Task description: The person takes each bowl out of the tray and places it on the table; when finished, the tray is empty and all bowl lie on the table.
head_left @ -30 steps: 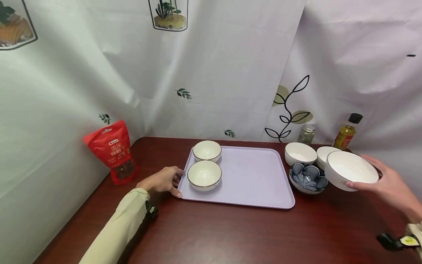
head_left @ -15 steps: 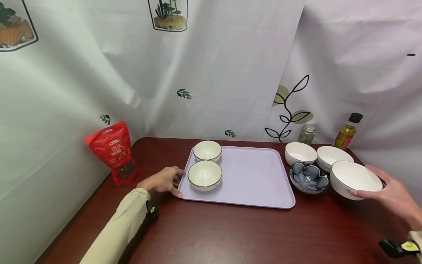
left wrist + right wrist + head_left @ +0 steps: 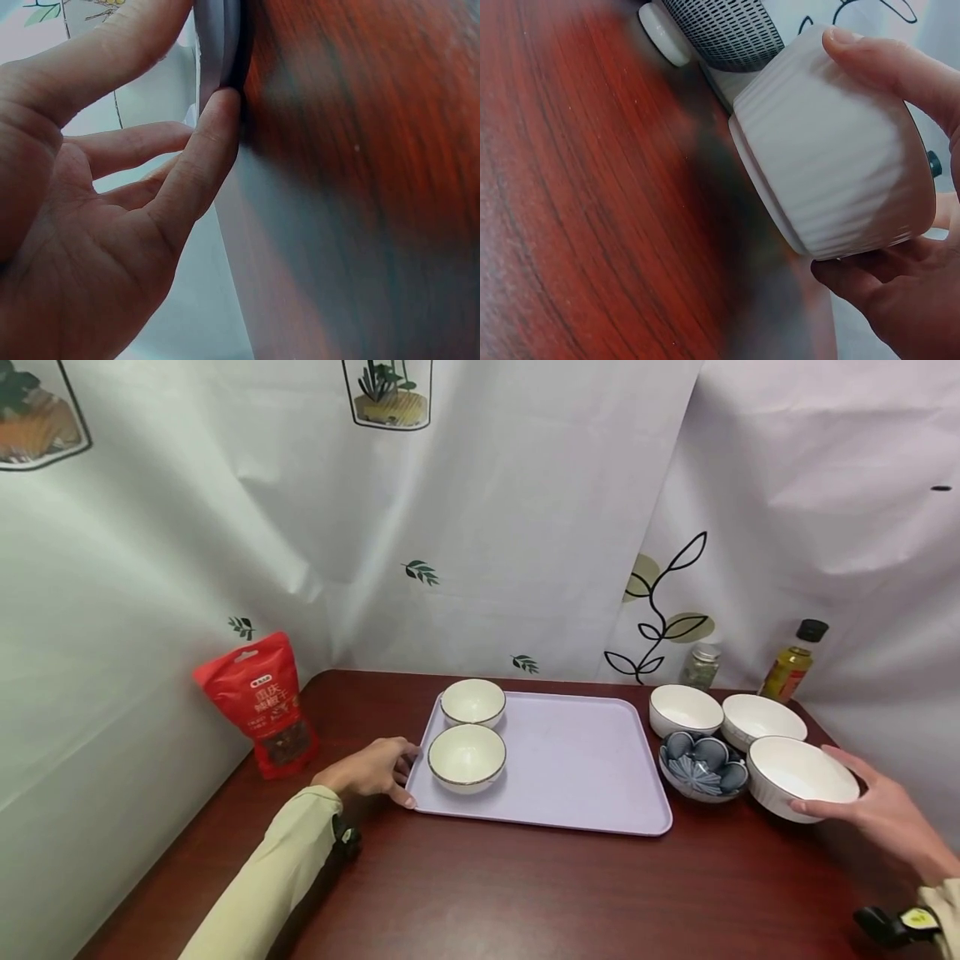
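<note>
My left hand (image 3: pixel 375 772) grips the lilac tray (image 3: pixel 577 760) at its front left corner, thumb at the front edge and fingers at the left side. In the left wrist view, fingertips meet the tray's rim (image 3: pixel 217 45). Two cream bowls with dark rims stand on the tray's left end, a rear bowl (image 3: pixel 472 700) and a front bowl (image 3: pixel 466 758). At the right, my right hand (image 3: pixel 888 810) holds a white ribbed bowl (image 3: pixel 801 772) by its side, thumb toward the front. In the right wrist view, this ribbed bowl (image 3: pixel 832 157) appears close over the wood tabletop.
Left of the held bowl sits a blue flower-patterned bowl (image 3: pixel 703 768). Behind stand two white bowls, one at left (image 3: pixel 684 710) and one at right (image 3: pixel 763 720). A spice jar (image 3: pixel 701 667) and oil bottle (image 3: pixel 789 668) stand by the wall. A red pouch (image 3: pixel 262 706) leans at left.
My right hand has lowered the white ribbed bowl toward the table, in front of the rear right bowl, which now shows more fully. The left hand has stayed at the tray corner.
</note>
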A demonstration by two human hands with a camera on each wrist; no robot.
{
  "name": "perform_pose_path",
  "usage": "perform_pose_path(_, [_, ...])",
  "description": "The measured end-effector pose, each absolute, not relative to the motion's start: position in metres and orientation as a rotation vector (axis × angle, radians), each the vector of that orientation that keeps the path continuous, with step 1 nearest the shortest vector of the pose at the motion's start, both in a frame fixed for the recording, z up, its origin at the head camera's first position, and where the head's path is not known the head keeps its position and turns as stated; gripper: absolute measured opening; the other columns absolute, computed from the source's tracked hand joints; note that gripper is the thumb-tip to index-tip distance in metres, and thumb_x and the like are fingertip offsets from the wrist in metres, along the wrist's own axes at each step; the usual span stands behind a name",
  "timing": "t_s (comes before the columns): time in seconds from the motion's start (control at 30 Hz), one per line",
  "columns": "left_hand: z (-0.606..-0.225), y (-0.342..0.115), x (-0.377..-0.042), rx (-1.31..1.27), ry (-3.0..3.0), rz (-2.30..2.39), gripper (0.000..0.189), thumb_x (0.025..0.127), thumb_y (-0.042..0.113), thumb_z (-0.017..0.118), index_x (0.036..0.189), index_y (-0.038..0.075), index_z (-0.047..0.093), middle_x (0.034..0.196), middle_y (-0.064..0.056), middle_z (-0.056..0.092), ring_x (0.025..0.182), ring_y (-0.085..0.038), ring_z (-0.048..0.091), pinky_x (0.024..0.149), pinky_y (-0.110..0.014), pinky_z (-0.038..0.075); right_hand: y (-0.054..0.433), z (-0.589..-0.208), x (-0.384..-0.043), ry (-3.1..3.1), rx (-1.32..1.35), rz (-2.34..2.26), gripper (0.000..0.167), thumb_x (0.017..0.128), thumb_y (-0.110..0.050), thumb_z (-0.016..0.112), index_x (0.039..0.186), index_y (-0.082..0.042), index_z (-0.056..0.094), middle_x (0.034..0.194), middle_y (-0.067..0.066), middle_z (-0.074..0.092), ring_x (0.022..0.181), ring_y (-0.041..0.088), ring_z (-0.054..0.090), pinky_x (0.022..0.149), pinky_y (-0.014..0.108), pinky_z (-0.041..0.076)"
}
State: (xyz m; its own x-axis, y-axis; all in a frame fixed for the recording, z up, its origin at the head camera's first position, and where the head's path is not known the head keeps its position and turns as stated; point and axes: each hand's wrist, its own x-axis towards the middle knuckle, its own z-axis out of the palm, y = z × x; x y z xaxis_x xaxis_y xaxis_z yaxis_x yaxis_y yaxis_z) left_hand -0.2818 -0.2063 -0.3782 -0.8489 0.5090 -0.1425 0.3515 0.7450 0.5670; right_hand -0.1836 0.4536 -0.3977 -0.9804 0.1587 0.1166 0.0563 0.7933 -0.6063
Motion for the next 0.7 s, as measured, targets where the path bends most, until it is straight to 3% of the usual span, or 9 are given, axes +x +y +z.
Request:
perform_pose_path(0.07, [-0.3776, -0.2061, -0.2817, 0.671, 2.658, 0.774, 0.086, 0.066, 0.011, 0.094, 0.137, -0.013, 0.051, 0.126, -0.024, 0.059, 0.099, -0.024, 0.071, 0.083, -0.033, 0.063, 0.4543, -0.4006, -0.1849, -2.815, -0.163, 0.957, 0.106, 0.086, -0.039, 0.078, 0.162, -0.014, 0.009, 0.163, 0.032, 0.014, 0.143, 0.033, 0.02, 0.085, 0.008, 0.017])
perform_pose_path(0.13, [-0.3773, -0.2058, -0.2815, 0.669, 2.655, 0.781, 0.086, 0.066, 0.01, 0.094, 0.137, -0.013, 0.051, 0.126, -0.024, 0.06, 0.098, -0.024, 0.071, 0.083, -0.033, 0.063, 0.4552, -0.4028, -0.1858, -2.805, -0.158, 0.971, 0.105, 0.085, -0.039, 0.079, 0.162, -0.014, 0.011, 0.163, 0.031, 0.015, 0.14, 0.005, 0.025, 0.084, 0.007, 0.017])
perform_pose_path(0.17, [-0.3774, -0.2057, -0.2816, 0.671, 2.655, 0.782, 0.086, 0.066, 0.01, 0.094, 0.137, -0.014, 0.051, 0.126, -0.024, 0.059, 0.098, -0.024, 0.071, 0.083, -0.033, 0.063, 0.4556, -0.4034, -0.186, -2.809, -0.16, 0.969, 0.105, 0.085, -0.039, 0.079, 0.162, -0.013, 0.011, 0.163, 0.031, 0.015, 0.14, 0.005, 0.025, 0.087, 0.008, 0.017])
perform_pose_path(0.23, [-0.3778, -0.2056, -0.2815, 0.676, 2.654, 0.784, 0.086, 0.066, 0.01, 0.094, 0.137, -0.014, 0.051, 0.126, -0.024, 0.059, 0.099, -0.024, 0.071, 0.083, -0.033, 0.063, 0.4557, -0.4035, -0.1868, -2.823, -0.164, 0.963, 0.105, 0.086, -0.04, 0.078, 0.161, -0.01, 0.012, 0.163, 0.032, 0.014, 0.142, 0.021, 0.023, 0.095, 0.014, 0.019])
perform_pose_path(0.3, [-0.3783, -0.2054, -0.2814, 0.679, 2.651, 0.791, 0.087, 0.066, 0.01, 0.094, 0.137, -0.014, 0.051, 0.126, -0.024, 0.059, 0.099, -0.025, 0.071, 0.082, -0.033, 0.063, 0.4558, -0.4032, -0.1878, -2.839, -0.168, 0.964, 0.105, 0.086, -0.04, 0.077, 0.161, -0.009, 0.011, 0.162, 0.033, 0.013, 0.143, 0.027, 0.023, 0.107, 0.025, 0.02])
perform_pose_path(0.37, [-0.3787, -0.2053, -0.2815, 0.684, 2.652, 0.791, 0.087, 0.066, 0.01, 0.094, 0.137, -0.014, 0.051, 0.126, -0.024, 0.059, 0.099, -0.024, 0.071, 0.082, -0.032, 0.063, 0.4552, -0.4023, -0.1883, -2.858, -0.174, 0.955, 0.106, 0.087, -0.041, 0.077, 0.161, -0.007, 0.009, 0.161, 0.036, 0.013, 0.134, 0.05, 0.017, 0.114, 0.04, 0.018])
perform_pose_path(0.47, [-0.3781, -0.2047, -0.2811, 0.682, 2.656, 0.785, 0.087, 0.066, 0.011, 0.094, 0.137, -0.013, 0.051, 0.127, -0.024, 0.059, 0.099, -0.024, 0.07, 0.082, -0.033, 0.063, 0.4552, -0.401, -0.1894, -2.868, -0.169, 0.967, 0.106, 0.087, -0.039, 0.077, 0.16, -0.004, 0.008, 0.159, 0.039, 0.012, 0.132, 0.053, 0.017, 0.118, 0.056, 0.014])
perform_pose_path(0.63, [-0.376, -0.204, -0.2804, 0.638, 2.654, 0.786, 0.088, 0.065, 0.011, 0.094, 0.138, -0.012, 0.051, 0.128, -0.023, 0.059, 0.1, -0.025, 0.07, 0.084, -0.034, 0.063, 0.4552, -0.4014, -0.1907, -2.875, -0.157, 0.966, 0.105, 0.088, -0.037, 0.076, 0.16, 0.0, 0.009, 0.156, 0.043, 0.014, 0.131, 0.054, 0.017, 0.115, 0.068, 0.015])
perform_pose_path(0.7, [-0.3755, -0.204, -0.2802, 0.633, 2.65, 0.787, 0.088, 0.066, 0.011, 0.094, 0.138, -0.012, 0.051, 0.129, -0.023, 0.059, 0.101, -0.025, 0.07, 0.084, -0.035, 0.063, 0.4553, -0.4034, -0.1904, -2.871, -0.145, 0.95, 0.104, 0.088, -0.036, 0.076, 0.16, 0.0, 0.01, 0.156, 0.042, 0.016, 0.132, 0.052, 0.017, 0.119, 0.061, 0.014])
